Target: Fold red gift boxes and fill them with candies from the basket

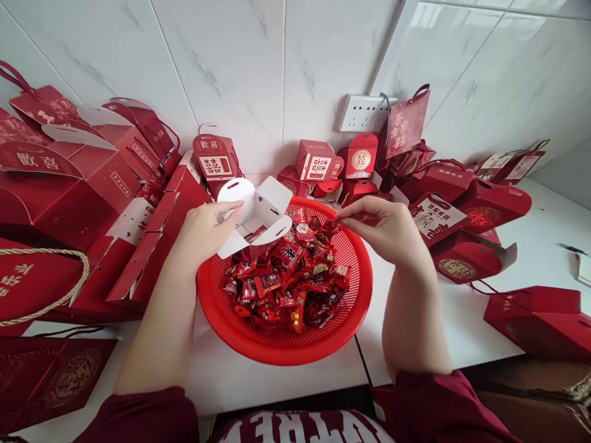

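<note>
Marble-patterned wall tiles (240,80) rise behind a white worktop (258,394). Near the middle of its front edge sits a red basket (286,355) heaped with wrapped sweets (286,277); red boxes crowd the worktop's left side, back edge and right side.

The left hand (203,231) pinches one side of an open box (258,215), white inside, over the basket's back-left rim; something red shows within. Well apart from it, the right hand (381,224) is at the basket's back-right rim, thumb and forefinger close together beside red wrappers; I cannot tell whether they grip one.

Filling the box seems the step in hand. The next move appears to call for a sure pinch on a sweet, then a carry across to the box, its flaps kept spread.
</note>
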A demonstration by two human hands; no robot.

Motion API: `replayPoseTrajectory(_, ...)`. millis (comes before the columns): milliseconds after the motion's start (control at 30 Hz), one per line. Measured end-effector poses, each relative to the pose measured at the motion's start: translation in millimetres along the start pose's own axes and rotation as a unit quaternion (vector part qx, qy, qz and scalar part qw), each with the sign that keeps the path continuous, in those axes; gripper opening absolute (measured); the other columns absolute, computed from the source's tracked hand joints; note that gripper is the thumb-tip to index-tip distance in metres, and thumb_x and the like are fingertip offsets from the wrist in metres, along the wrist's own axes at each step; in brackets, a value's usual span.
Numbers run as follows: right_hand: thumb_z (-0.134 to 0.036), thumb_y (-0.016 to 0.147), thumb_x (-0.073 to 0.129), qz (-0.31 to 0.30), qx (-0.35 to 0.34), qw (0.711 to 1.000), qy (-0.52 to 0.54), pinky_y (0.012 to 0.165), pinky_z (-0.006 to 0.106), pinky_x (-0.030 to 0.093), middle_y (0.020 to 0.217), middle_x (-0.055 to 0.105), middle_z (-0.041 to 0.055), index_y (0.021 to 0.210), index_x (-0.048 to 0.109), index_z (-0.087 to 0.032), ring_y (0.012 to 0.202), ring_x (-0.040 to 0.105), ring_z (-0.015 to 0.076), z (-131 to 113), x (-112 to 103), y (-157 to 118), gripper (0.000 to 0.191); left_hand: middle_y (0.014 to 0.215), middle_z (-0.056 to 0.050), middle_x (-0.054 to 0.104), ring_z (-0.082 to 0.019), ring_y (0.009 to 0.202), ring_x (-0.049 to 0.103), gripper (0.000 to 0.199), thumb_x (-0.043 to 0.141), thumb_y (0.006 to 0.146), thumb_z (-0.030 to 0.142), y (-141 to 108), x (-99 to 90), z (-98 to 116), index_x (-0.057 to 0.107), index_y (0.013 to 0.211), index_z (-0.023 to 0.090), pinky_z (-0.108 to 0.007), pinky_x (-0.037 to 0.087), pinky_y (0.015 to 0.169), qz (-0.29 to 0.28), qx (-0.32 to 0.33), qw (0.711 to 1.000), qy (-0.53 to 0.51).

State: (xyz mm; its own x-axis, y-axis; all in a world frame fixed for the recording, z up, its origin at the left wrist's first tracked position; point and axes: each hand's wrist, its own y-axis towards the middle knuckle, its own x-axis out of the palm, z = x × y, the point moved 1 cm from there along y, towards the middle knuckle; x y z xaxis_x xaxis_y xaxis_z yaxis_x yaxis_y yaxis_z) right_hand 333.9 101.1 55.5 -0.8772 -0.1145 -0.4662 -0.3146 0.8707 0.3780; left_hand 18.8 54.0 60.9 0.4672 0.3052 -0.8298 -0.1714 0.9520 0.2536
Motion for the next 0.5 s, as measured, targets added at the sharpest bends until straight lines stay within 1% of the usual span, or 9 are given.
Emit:
replayPoseTrajectory(133, -0.033, 0.083, 0.07, 0.014, 0.079, 0.991, 0.104, 0.054, 0.029, 0.058, 0.063, 0.065, -0.0009, 0.091, 0.065, -0.017, 0.052, 0.064, 0.0129, 2, 10, 4, 0.018, 0.134, -0.008, 0.064, -0.029, 0.121, 0.061, 0.043, 0.056, 0.091, 0.045, 4, 5.6, -4, 0.069, 0.128, 0.028, -0.042, 0.049, 0.105, 0.017, 0.033, 0.999, 0.014)
replayPoseTrajectory(233, -0.035, 0.084, 0.069, -0.014, 0.106, 0.98, 0.168, 0.054, 0.028, 0.058, 0.063, 0.063, -0.0022, 0.09, 0.057, -0.019, 0.053, 0.066, 0.0131, -2, 18, 5, 0.021, 0.147, -0.007, 0.051, -0.031, 0.137, 0.047, 0.035, 0.059, 0.09, 0.039, -1, 2.7, 6, 0.073, 0.121, 0.027, -0.046, 0.04, 0.116, 0.087, 0.09, 0.99, 0.061)
replayPoseTrajectory(300, -0.036, 0.085, 0.067, -0.015, 0.096, 0.98, 0.174, 0.056, 0.028, 0.058, 0.064, 0.063, -0.0021, 0.089, 0.054, -0.02, 0.056, 0.068, 0.0141, -10, 23, 3, 0.02, 0.147, -0.005, 0.049, -0.029, 0.139, 0.044, 0.032, 0.058, 0.092, 0.036, -11, -3.3, 20, 0.072, 0.119, 0.028, -0.045, 0.036, 0.119, 0.156, 0.107, 0.979, 0.071)
replayPoseTrajectory(333, -0.035, 0.087, 0.065, -0.001, 0.077, 0.984, 0.164, 0.056, 0.028, 0.058, 0.065, 0.063, -0.0021, 0.089, 0.053, -0.021, 0.057, 0.068, 0.0143, -15, 25, 0, 0.019, 0.143, -0.005, 0.053, -0.027, 0.135, 0.048, 0.029, 0.056, 0.093, 0.036, -18, -6.6, 28, 0.073, 0.116, 0.028, -0.043, 0.038, 0.118, 0.181, 0.109, 0.976, 0.058)
replayPoseTrajectory(367, -0.034, 0.088, 0.064, 0.021, 0.045, 0.989, 0.142, 0.056, 0.028, 0.057, 0.067, 0.063, -0.0017, 0.089, 0.053, -0.022, 0.059, 0.068, 0.0142, -21, 28, -5, 0.017, 0.136, -0.006, 0.058, -0.026, 0.129, 0.054, 0.028, 0.055, 0.095, 0.037, -26, -9.2, 36, 0.074, 0.111, 0.027, -0.041, 0.042, 0.115, 0.182, 0.11, 0.977, 0.03)
replayPoseTrajectory(400, -0.031, 0.089, 0.063, 0.046, 0.0, 0.993, 0.109, 0.056, 0.028, 0.057, 0.071, 0.063, -0.0011, 0.089, 0.053, -0.022, 0.06, 0.068, 0.014, -27, 31, -10, 0.014, 0.124, -0.006, 0.066, -0.025, 0.119, 0.061, 0.027, 0.054, 0.095, 0.039, -33, -10.9, 44, 0.076, 0.104, 0.025, -0.04, 0.047, 0.109, 0.162, 0.114, 0.98, -0.014)
replayPoseTrajectory(433, -0.028, 0.09, 0.062, 0.072, -0.057, 0.993, 0.068, 0.058, 0.028, 0.057, 0.076, 0.064, 0.0, 0.09, 0.054, -0.023, 0.063, 0.067, 0.014, -34, 35, -16, 0.01, 0.113, -0.006, 0.071, -0.024, 0.111, 0.065, 0.028, 0.053, 0.096, 0.04, -39, -11.0, 51, 0.076, 0.101, 0.024, -0.038, 0.051, 0.102, 0.099, 0.114, 0.986, -0.068)
replayPoseTrajectory(467, -0.024, 0.091, 0.062, 0.089, -0.122, 0.988, 0.02, 0.06, 0.029, 0.057, 0.081, 0.065, 0.0011, 0.091, 0.055, -0.023, 0.068, 0.067, 0.0145, -40, 39, -22, 0.007, 0.109, -0.005, 0.073, -0.024, 0.105, 0.067, 0.03, 0.053, 0.097, 0.042, -45, -9.6, 57, 0.075, 0.105, 0.024, -0.037, 0.054, 0.096, 0.014, 0.113, 0.985, -0.133)
replayPoseTrajectory(500, -0.02, 0.091, 0.061, 0.092, -0.185, 0.978, -0.028, 0.063, 0.03, 0.057, 0.085, 0.066, 0.0023, 0.094, 0.057, -0.024, 0.073, 0.067, 0.0153, -46, 44, -28, 0.006, 0.108, -0.004, 0.074, -0.024, 0.102, 0.069, 0.032, 0.052, 0.097, 0.044, -50, -7.4, 62, 0.074, 0.111, 0.025, -0.036, 0.056, 0.092, -0.066, 0.113, 0.971, -0.2)
